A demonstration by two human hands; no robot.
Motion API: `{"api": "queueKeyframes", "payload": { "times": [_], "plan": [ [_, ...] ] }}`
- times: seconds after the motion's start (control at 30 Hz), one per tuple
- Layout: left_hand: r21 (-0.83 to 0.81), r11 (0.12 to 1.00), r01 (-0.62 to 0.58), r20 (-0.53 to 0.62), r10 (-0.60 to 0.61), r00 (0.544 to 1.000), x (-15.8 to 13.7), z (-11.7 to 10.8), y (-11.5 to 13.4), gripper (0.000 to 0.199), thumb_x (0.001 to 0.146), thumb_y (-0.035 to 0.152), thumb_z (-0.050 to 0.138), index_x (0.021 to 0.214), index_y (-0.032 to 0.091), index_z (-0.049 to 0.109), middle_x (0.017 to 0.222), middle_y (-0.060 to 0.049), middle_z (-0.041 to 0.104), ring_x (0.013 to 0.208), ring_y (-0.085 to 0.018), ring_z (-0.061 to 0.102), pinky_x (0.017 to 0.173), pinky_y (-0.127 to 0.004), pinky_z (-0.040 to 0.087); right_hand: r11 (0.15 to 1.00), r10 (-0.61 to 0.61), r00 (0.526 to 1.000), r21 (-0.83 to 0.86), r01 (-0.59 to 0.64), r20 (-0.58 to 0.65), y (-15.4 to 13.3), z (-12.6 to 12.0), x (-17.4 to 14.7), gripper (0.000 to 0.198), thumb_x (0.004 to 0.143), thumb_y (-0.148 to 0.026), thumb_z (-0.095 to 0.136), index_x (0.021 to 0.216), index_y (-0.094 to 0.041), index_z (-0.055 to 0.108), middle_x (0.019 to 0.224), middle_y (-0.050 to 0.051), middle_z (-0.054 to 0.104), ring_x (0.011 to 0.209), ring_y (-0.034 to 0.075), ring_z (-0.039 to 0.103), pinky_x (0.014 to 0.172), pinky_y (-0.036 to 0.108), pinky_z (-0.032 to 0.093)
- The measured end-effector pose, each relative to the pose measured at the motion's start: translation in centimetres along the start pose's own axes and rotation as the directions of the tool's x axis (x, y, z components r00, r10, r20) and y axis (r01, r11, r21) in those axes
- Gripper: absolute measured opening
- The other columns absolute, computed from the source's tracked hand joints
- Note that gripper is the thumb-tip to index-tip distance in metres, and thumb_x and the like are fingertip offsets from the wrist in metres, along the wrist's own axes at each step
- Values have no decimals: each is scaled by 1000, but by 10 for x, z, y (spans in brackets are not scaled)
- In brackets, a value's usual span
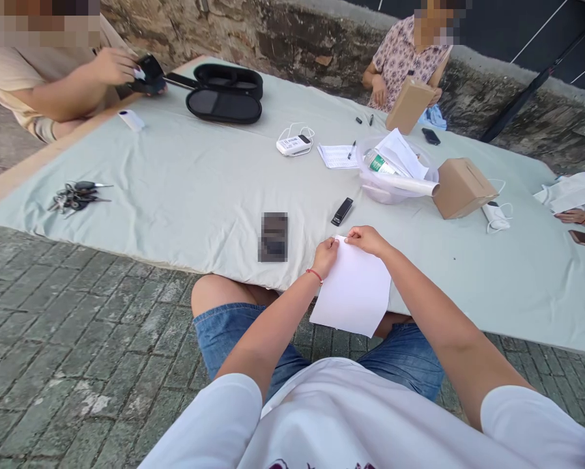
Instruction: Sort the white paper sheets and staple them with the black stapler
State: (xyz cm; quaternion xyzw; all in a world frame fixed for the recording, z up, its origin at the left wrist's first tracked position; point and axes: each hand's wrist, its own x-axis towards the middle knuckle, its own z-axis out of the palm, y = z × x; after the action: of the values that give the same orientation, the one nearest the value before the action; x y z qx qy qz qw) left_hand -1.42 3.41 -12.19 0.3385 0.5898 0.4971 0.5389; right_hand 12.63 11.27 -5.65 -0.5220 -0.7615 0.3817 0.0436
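A person (14,85) sat far left of the tub (376,194), one hand on a black device (149,70). Keys (80,197) lay well left of the tub, on the near half of the table (189,189). Small white thing (131,120) was also well left of the tub, ID unclear. Case (224,106) lay open, left of the tub and farther back. Dark item (273,237), blurred out, was left of the tub and nearer. White unit (292,145) with cord sat left of the tub. Left hand (324,256), near side of the tub, had thumb and fingers closed in a pinch on the top left corner of the paper (354,286). Paper was in front of the tub, near side, hanging past the table edge, plain face up; sheet count couldn't be told. Stapler (342,212) lay between tub and left hand. Right hand (368,239), also near side of the tub, pinched the paper's top edge, no gap visible. Tub held papers and a bottle. Tall box (410,105) stood behind it; second box (466,187) sat just right of it.
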Motion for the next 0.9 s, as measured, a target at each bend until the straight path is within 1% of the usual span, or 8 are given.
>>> {"api": "queueKeyframes", "payload": {
  "times": [0.07,0.17,0.43,0.53,0.63,0.7,0.77,0.9],
  "plan": [
    [-8,1000,5,-4,-5,1000,0,0,1,21,88,36,53,79,19,59,75,-3,59,67,-16,51,63,-28,39,996,20,999,88,-22,27,3,-1,1,27,76,-45,64,84,-19,65,70,-1,62,56,11,49,50,23,37],
    [-13,1000,5,-5,-5,1000,-1,0,1,21,88,37,53,79,18,60,73,-3,59,66,-16,50,62,-27,39,987,20,999,161,-25,29,7,-1,5,28,73,-46,65,78,-19,65,65,-3,58,52,9,45,47,23,34],
    [-17,1000,5,13,-4,1000,0,-2,-2,24,89,40,52,80,18,58,74,-3,59,64,-15,50,60,-27,38,984,1,999,176,-6,32,10,0,8,26,73,-43,66,79,-18,68,73,-1,64,58,11,53,53,23,40],
    [-8,1000,-18,6,18,1000,-1,-2,-1,24,88,40,53,79,18,58,75,-3,59,66,-16,50,62,-28,39,997,-10,1000,78,9,13,9,2,8,26,80,-42,60,87,-19,70,81,1,69,66,14,59,59,25,46],
    [3,999,-35,-4,35,999,-1,-2,-1,24,89,40,52,79,19,59,73,-3,59,66,-16,50,65,-28,39,990,-102,994,-104,97,-47,4,8,7,27,90,-32,49,104,-23,70,105,3,71,92,18,65,79,30,50],
    [16,999,-44,-12,44,999,-1,-2,-1,24,89,39,52,80,18,60,72,-3,58,65,-16,50,65,-29,39,962,-171,985,-220,162,-22,-1,12,5,31,93,-26,44,112,-25,68,118,2,69,107,19,62,91,31,47],
    [18,999,-52,-18,52,998,-1,-1,-2,23,89,38,52,80,18,59,71,-3,57,65,-17,49,64,-29,39,933,-194,981,-306,189,14,-5,16,4,34,95,-24,41,116,-26,67,121,3,68,110,20,61,94,32,45],
    [9,999,-43,-16,43,999,0,-1,-3,24,90,38,50,79,19,58,70,-2,57,64,-16,49,62,-28,37,876,-215,976,-432,213,45,-11,20,-1,35,96,-23,38,116,-24,66,116,6,68,107,23,61,90,33,46]
  ]
}}
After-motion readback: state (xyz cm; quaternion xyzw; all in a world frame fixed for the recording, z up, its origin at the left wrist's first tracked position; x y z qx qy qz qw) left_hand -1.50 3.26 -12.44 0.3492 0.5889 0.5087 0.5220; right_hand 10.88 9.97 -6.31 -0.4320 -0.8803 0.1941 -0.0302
